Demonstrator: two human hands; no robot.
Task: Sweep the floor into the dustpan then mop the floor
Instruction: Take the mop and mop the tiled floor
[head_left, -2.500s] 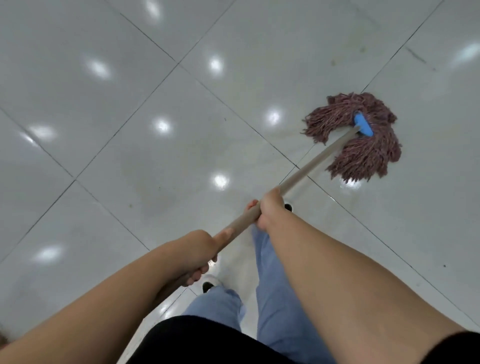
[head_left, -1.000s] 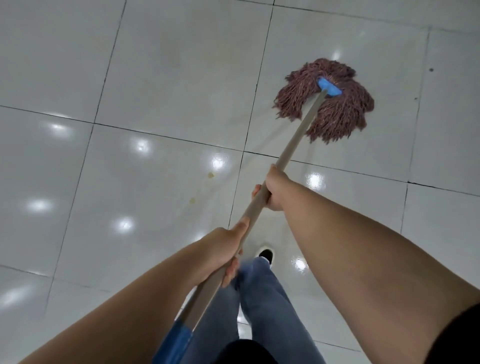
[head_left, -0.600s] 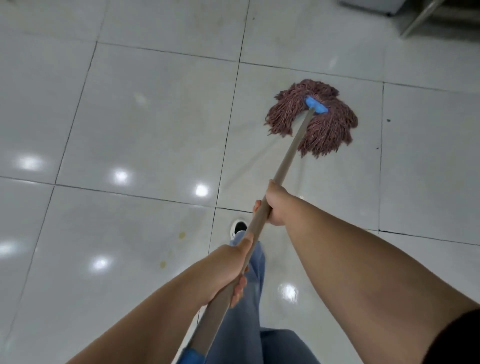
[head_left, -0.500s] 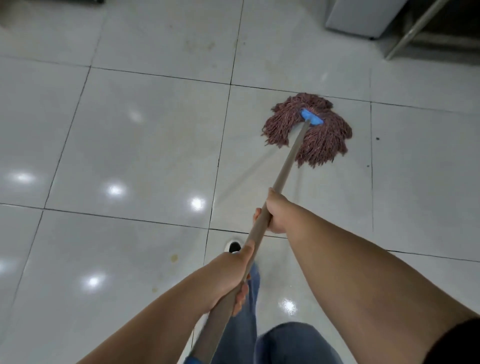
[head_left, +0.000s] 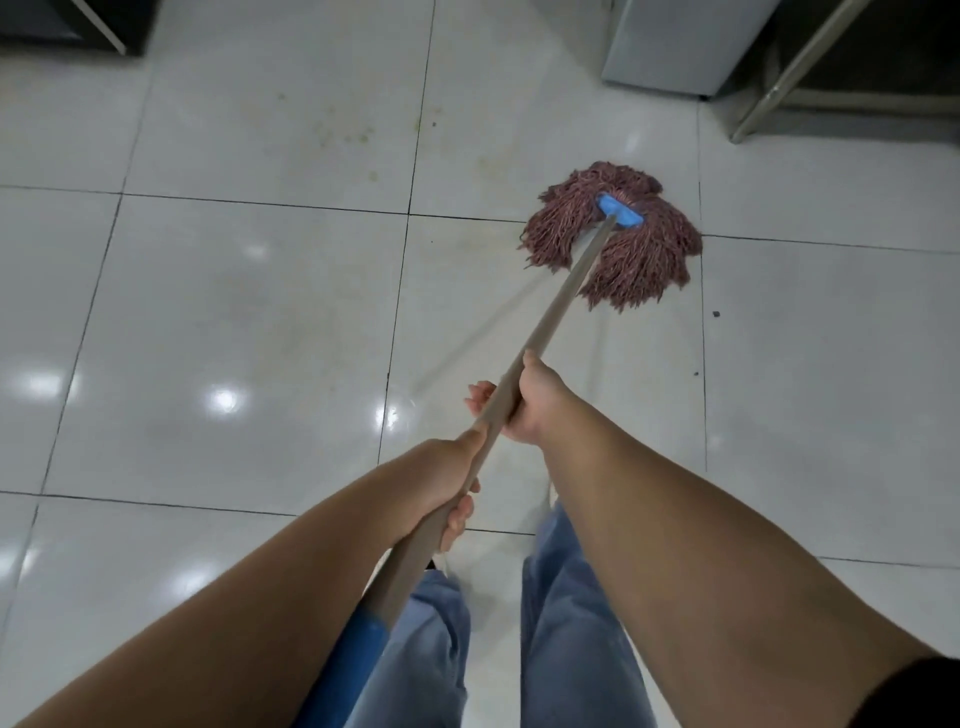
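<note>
Mop (head_left: 613, 239) out front on the tiled floor (head_left: 234, 312), reddish-brown string head spread flat across a grout line, up and right of centre in the head view. Blue clamp (head_left: 618, 210) sits on top of the strings where the handle (head_left: 561, 306) joins. Handle is pale wood, runs diagonally down-left from the head toward the person, ends in a blue sleeve (head_left: 353, 654) near the bottom edge.

Right hand (head_left: 530, 400) is the forward one, grip wrapped round the handle, fingertips showing on the left side of the shaft. Left hand (head_left: 441, 483) is lower, just behind it, fingers likewise curled round the handle with thumb lying along the top. Both bare forearms reach in from the bottom corners.

Floor is glossy white tile with dark grout, ceiling-light reflections on the left, faint yellowish stains on the tile beyond the mop and a small dark speck (head_left: 716, 314) just right of the head. Blue jeans (head_left: 571, 623) visible below the arms. Grey cabinet (head_left: 675, 47) stands top right, with a metal leg (head_left: 779, 88) slanting beside it. Dark furniture (head_left: 67, 21) top left corner. Dustpan: cannot see one.
</note>
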